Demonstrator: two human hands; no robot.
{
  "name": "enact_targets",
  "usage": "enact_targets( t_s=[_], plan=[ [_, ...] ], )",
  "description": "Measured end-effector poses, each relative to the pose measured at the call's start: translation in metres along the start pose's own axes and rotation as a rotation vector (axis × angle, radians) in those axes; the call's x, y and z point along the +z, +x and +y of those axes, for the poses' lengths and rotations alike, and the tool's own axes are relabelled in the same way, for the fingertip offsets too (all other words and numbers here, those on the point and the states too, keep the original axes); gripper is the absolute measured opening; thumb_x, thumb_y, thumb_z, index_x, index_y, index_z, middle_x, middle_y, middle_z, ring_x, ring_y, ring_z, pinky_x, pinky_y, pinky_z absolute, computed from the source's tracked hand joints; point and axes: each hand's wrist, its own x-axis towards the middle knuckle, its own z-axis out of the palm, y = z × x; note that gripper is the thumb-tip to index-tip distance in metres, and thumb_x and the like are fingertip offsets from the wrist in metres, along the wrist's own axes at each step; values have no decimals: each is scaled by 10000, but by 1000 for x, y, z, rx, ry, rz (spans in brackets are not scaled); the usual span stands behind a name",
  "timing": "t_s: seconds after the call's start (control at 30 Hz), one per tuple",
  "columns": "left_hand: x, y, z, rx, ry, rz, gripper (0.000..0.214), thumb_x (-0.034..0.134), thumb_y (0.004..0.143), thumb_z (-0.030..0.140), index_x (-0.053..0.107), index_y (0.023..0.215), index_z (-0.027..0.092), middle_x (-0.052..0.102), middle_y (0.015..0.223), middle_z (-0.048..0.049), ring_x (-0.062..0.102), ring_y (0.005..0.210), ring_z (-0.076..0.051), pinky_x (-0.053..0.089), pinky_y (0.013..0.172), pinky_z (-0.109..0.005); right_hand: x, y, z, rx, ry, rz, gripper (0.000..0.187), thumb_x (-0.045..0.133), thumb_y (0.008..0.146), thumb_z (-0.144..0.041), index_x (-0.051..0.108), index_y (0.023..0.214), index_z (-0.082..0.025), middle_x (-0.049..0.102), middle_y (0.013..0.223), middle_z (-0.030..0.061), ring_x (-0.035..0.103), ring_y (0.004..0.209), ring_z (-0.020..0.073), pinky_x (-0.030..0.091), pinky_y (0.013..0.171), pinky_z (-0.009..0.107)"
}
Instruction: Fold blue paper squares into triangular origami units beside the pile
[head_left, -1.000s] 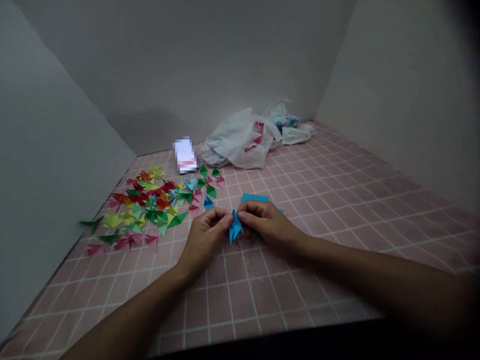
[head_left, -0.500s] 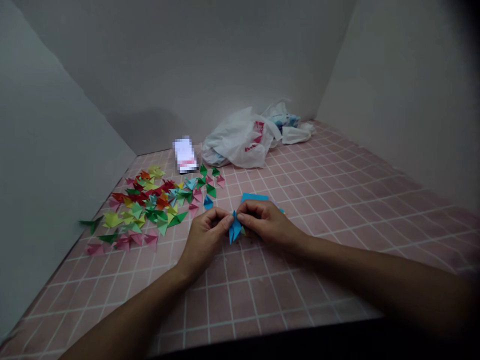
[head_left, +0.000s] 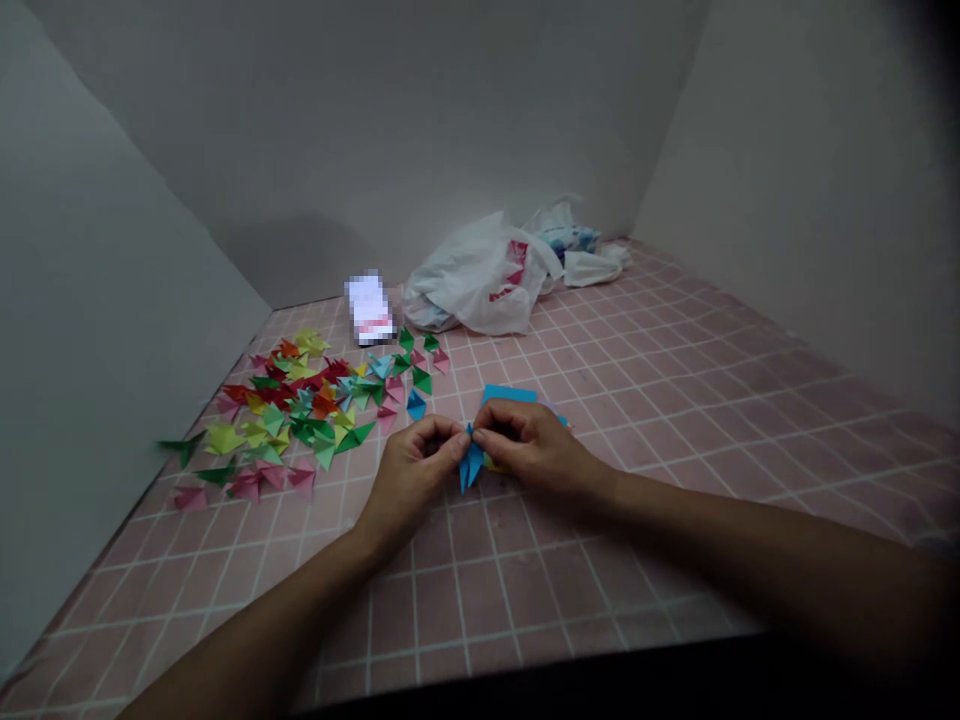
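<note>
A small piece of folded blue paper (head_left: pixel 470 468) hangs between my hands, its two narrow points directed down toward me. My left hand (head_left: pixel 420 468) pinches its upper left side between thumb and fingertips. From the other side my right hand (head_left: pixel 536 448) pinches the upper right edge. The paper's top is partly hidden by my fingers. Just behind my right hand lies a flat blue paper sheet (head_left: pixel 510 393), partly covered by it, with bits of other coloured paper peeking out. A small folded blue paper piece (head_left: pixel 416 404) rests beyond my left hand.
Many folded paper pieces (head_left: pixel 300 425) in red, green, yellow and pink spread over the left of the pink tiled surface (head_left: pixel 675 400). Behind them a lit phone (head_left: pixel 370 310) leans near the wall. White plastic bags (head_left: pixel 480 280) lie at the back, and walls close in the sides.
Both hands keep their pinch in nearly the same place. The folded blue paper has tipped slightly, its points a little lower and to the right.
</note>
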Motion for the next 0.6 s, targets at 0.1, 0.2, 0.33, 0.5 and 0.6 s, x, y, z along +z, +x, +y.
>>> enact_targets(
  t_s=[0.1,0.2,0.33,0.5,0.6],
  plan=[
    [0,0,1,-18,18,-14,211,703,772,362,664,756,155,585,665,20,479,584,-90,380,556,-219,0,-1,-2,34,77,-31,203,563,882,-318,567,731,-183,489,647,-32,436,605,117,330,568,258],
    [1,0,2,-47,46,-62,208,696,763,355,659,748,151,589,659,17,483,576,-88,380,557,-223,0,-2,-3,59,103,-29,220,589,883,-356,571,748,-184,479,632,-36,426,586,117,315,555,257],
    [3,-1,2,-73,30,-127,190,706,738,338,657,756,155,589,651,24,481,561,-84,375,548,-224,-1,-2,-3,54,54,-20,189,579,874,-296,564,724,-182,477,624,-36,416,582,113,312,554,253],
    [2,0,2,-82,19,-116,182,729,713,322,648,748,162,596,667,22,500,577,-90,390,560,-230,-4,0,-5,6,-7,1,234,522,902,-298,527,696,-187,471,641,-30,431,604,116,336,570,259],
    [0,1,2,-46,28,-19,188,724,736,337,653,752,164,602,676,18,510,589,-96,395,564,-231,-4,0,-6,21,36,19,233,536,908,-336,541,729,-188,506,678,-18,461,630,121,365,580,259]
  ],
)
